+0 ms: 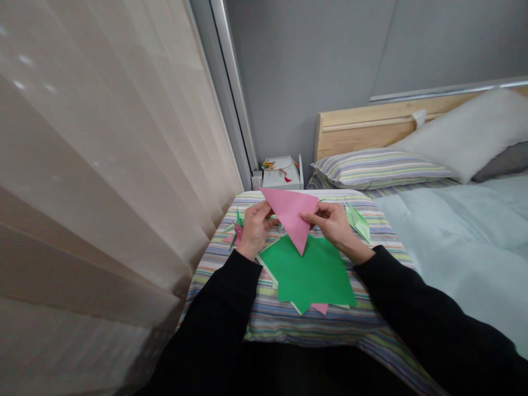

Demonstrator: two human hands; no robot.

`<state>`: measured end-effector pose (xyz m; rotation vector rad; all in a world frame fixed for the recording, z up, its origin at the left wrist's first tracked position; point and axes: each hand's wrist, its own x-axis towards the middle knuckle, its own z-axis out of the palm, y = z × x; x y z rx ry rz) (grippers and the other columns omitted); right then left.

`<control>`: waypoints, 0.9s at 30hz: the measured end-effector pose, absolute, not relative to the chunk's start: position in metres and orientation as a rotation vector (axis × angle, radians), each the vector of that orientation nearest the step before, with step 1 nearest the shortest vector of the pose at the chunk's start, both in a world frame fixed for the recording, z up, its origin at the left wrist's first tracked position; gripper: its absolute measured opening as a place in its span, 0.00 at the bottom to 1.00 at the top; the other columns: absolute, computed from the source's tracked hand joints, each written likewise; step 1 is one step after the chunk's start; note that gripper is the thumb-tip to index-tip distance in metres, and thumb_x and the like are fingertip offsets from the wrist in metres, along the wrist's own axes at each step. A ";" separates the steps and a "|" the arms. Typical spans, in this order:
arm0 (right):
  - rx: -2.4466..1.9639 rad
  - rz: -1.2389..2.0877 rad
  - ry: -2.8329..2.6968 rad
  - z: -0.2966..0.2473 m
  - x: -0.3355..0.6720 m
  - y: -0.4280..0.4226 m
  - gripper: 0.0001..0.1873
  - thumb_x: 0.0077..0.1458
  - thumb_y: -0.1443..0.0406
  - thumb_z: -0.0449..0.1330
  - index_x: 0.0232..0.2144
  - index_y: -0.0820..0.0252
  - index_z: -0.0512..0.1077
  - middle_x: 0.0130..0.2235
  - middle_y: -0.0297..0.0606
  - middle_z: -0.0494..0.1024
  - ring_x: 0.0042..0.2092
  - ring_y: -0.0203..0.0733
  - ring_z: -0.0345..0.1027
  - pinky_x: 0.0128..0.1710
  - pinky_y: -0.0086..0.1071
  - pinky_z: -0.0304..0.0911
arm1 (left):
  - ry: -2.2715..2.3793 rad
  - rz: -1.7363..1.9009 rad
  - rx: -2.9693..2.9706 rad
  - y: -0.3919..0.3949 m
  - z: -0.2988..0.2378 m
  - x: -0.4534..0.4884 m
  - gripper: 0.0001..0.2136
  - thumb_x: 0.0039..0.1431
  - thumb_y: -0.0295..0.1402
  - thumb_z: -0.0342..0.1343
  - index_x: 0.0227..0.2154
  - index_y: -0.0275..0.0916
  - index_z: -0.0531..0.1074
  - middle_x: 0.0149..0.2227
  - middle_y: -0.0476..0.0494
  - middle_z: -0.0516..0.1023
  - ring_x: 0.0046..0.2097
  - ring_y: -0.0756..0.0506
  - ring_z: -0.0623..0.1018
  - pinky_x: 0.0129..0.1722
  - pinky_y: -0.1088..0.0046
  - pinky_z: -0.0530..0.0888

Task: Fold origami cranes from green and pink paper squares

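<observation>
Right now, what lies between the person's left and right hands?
The head view shows a pink paper triangle between the left hand and right hand, held by both, above a green paper sheet.

**Domestic bedroom, private home; bed against grey wall.**
Contents: bed with pale pine headboard [371, 127]; striped pillow [377, 168] and large pale grey pillow [468, 135] at its head; pale blue-green duvet [462, 236]; striped bedding [284, 330] at the near edge. Floor-length sheer beige curtain [103, 165] along the left side. White box-like item [281, 175] in the corner beside the headboard. Grey wall [305, 77] behind.
</observation>
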<state>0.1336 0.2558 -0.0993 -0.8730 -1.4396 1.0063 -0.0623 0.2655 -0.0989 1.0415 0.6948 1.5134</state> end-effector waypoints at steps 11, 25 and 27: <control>-0.906 0.948 -1.361 -0.101 0.133 0.257 0.19 0.46 0.53 0.71 0.18 0.58 0.71 0.19 0.33 0.73 0.23 0.36 0.65 0.26 0.32 0.60 | 0.942 1.391 1.451 0.269 -0.108 -0.063 0.19 0.51 0.42 0.70 0.16 0.35 0.73 0.18 0.50 0.69 0.22 0.53 0.65 0.24 0.76 0.61; -0.869 0.977 -1.475 -0.102 0.127 0.253 0.16 0.47 0.53 0.71 0.25 0.60 0.76 0.26 0.36 0.79 0.28 0.39 0.68 0.30 0.33 0.64 | 0.951 1.397 1.422 0.269 -0.108 -0.061 0.20 0.48 0.45 0.71 0.15 0.35 0.74 0.16 0.47 0.70 0.21 0.52 0.66 0.22 0.75 0.60; -0.892 0.999 -1.528 -0.104 0.125 0.253 0.16 0.46 0.54 0.71 0.27 0.61 0.79 0.28 0.39 0.81 0.29 0.41 0.69 0.30 0.34 0.64 | 0.924 1.396 1.375 0.269 -0.110 -0.060 0.20 0.48 0.45 0.72 0.15 0.35 0.73 0.17 0.48 0.70 0.21 0.52 0.66 0.23 0.75 0.62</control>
